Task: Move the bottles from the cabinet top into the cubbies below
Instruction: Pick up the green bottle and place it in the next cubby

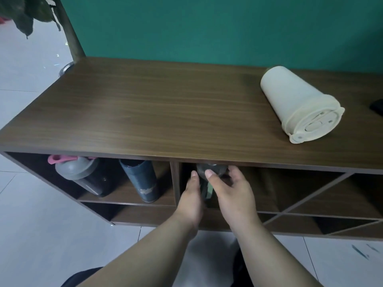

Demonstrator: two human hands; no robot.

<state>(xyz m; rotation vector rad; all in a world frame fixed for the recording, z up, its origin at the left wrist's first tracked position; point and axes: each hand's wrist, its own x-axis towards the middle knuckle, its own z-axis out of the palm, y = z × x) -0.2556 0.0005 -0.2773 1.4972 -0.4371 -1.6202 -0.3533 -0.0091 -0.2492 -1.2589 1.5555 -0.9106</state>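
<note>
**Head view: seating a dark bottle in the middle cubby**

Head view shows us at the dark bottle [209, 172], upright just inside the middle cubby [259, 189], its rounded grey cap tucked under the front edge of the cabinet top [145, 112]. Our left hand [191, 200] presses along its left side and our right hand [231, 191] wraps its right, thumb over the cap, so both hands are closed around the bottle. We judge the step as setting it down and letting go. To do it well we should keep the cap clear of the top's front edge, push the base flat onto the cubby floor beside the left divider, then ease off one hand at a time.

The body looks smooth and dark, with a greenish strip between our palms; details are hard to read in shadow. In the left cubby [124, 191] stand a dark shaker with a grey lid and pink loop [80, 172] and a scuffed blue cylindrical flask [143, 181], both leaning. One cream tumbler [298, 104], matte and tapered, lies on its side near the right end of the wood-grain top, still to be moved.
</note>
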